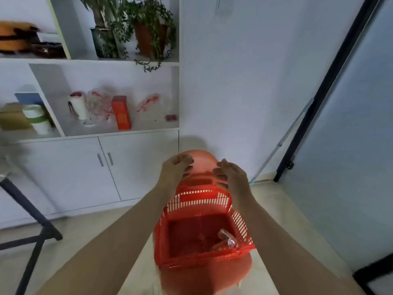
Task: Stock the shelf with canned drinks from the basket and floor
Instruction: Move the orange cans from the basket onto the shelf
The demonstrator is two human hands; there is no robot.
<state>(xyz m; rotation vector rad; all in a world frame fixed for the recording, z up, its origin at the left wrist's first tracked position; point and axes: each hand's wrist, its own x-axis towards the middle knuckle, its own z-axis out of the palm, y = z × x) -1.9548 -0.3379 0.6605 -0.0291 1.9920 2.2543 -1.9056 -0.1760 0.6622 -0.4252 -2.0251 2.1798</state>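
Head view: red basket sitting on a red stool, on the floor in front of a white shelf unit. Inside the basket, at its near right corner, silvery canned drinks lying on their sides, too blurred to count.

Left hand past the basket's far rim, over the stool's far edge, fingers loosely curled with nothing between them. Right hand beside it, above the basket's far right corner, fingers likewise bent and holding nothing. Cannot tell whether either touches the stool or the rim.

On the shelf's middle board, blurred red-and-white containers, among them an orange carton standing near the front edge. Potted plants on the board above. Closed cabinet doors below. Black table leg at the left.
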